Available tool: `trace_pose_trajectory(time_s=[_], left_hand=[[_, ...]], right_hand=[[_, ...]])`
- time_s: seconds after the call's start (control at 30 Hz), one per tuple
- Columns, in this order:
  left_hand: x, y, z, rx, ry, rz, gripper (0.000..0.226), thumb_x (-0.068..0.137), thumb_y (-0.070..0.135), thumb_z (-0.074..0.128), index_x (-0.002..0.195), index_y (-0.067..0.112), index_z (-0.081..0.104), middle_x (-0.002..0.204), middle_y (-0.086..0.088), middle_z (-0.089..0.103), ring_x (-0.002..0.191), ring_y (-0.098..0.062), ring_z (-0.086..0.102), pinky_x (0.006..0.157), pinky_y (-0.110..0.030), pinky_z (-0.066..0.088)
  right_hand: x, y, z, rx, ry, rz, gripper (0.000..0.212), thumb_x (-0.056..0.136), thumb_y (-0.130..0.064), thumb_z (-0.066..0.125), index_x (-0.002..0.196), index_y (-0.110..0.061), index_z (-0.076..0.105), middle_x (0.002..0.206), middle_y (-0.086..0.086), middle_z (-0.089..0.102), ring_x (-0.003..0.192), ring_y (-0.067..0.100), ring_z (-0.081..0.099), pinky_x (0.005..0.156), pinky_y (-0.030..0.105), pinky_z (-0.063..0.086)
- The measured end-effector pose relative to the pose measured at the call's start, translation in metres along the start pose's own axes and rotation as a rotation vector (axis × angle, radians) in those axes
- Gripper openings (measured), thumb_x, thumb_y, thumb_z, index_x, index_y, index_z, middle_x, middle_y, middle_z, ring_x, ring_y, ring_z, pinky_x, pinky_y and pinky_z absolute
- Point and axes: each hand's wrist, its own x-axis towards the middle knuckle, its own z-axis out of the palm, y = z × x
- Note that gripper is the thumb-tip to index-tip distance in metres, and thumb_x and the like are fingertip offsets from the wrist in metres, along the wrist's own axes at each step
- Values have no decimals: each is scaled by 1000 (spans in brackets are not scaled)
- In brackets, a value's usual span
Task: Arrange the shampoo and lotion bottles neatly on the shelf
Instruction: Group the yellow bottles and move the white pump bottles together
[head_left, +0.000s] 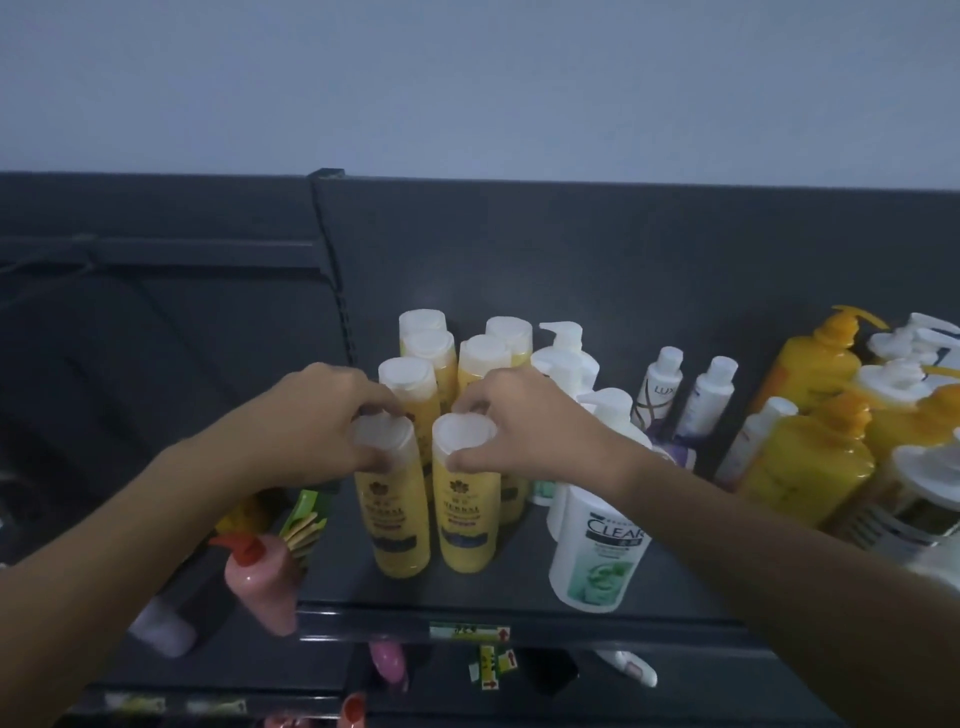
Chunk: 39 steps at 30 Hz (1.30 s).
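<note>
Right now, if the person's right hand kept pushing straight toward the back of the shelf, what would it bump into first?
Probably the yellow bottle behind. The right hand has its grip on the cap of the front yellow bottle, and the next one in that row stands directly behind it. How far apart they stand is hard to judge from this angle.

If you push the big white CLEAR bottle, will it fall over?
Probably not easily: the CLEAR bottle looks wide and squat, so it should slide rather than tip. It seems bulky, so likely heavy if full. It stands near the shelf front edge, so a forward push could drop it.
</note>
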Motion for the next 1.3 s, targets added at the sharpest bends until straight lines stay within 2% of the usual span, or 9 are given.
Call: trace_pose_trajectory(time_s=[0.13,0.23,0.43,0.6,0.77,0.87,0.97,1.1,1.3], left_hand=[[0,5,0,28,-16,6,46,80,58,68,123,47,55,114,19,54,102,-6,55,85,-34,53],[0,8,0,34,-14,-14,62,73,64,70,129,46,51,119,21,52,111,-7,52,89,-37,52],[2,22,-8,-62,116,27,67,75,68,70,135,42,53,130,22,56,121,-6,51,99,-39,49],[4,33,-14,-145,248,101,58,73,70,66,124,42,62,116,23,64,112,-2,58,94,-39,53],[15,68,-17,-236,341,191,39,81,55,73,116,38,69,107,22,69,104,1,63,90,-37,54],[25,97,-10,-265,306,240,35,81,57,71,110,37,69,104,20,69,101,0,63,88,-36,55],[35,135,7,-280,264,285,41,81,56,73,115,34,66,111,16,67,104,-4,62,89,-35,53],[52,173,24,-275,218,289,60,79,58,75,133,36,59,116,7,68,105,-13,63,89,-37,53],[63,192,32,-230,148,183,53,77,57,78,122,31,71,115,2,72,109,-17,62,87,-30,50]], right_hand=[[-1,4,-21,121,-38,43,42,77,-58,79,108,-29,74,97,-15,67,90,4,64,76,24,54],[13,20,-45,102,65,99,32,89,-35,72,121,-30,72,105,-12,68,97,8,67,84,27,55],[35,45,-31,-197,-244,125,70,79,-28,83,143,-31,55,125,-2,62,102,16,55,75,27,45],[51,47,-19,-98,-200,61,67,75,-25,85,137,-32,60,115,-3,63,99,20,61,83,39,58],[48,45,-18,47,-170,36,48,80,-17,81,123,-32,66,99,-6,66,89,17,63,73,35,55],[32,59,-44,-7,-71,47,31,77,-27,82,104,-37,71,95,-12,71,88,9,63,78,33,55],[3,82,-84,-13,-4,123,26,77,-32,83,102,-27,77,90,-11,75,79,-1,68,79,25,57],[-25,103,-100,-45,-193,260,21,87,-38,75,106,-30,77,93,-12,79,82,-2,71,70,16,56],[-33,104,-89,14,-232,272,23,82,-15,68,99,-25,79,84,-8,79,66,-3,70,55,11,48]])
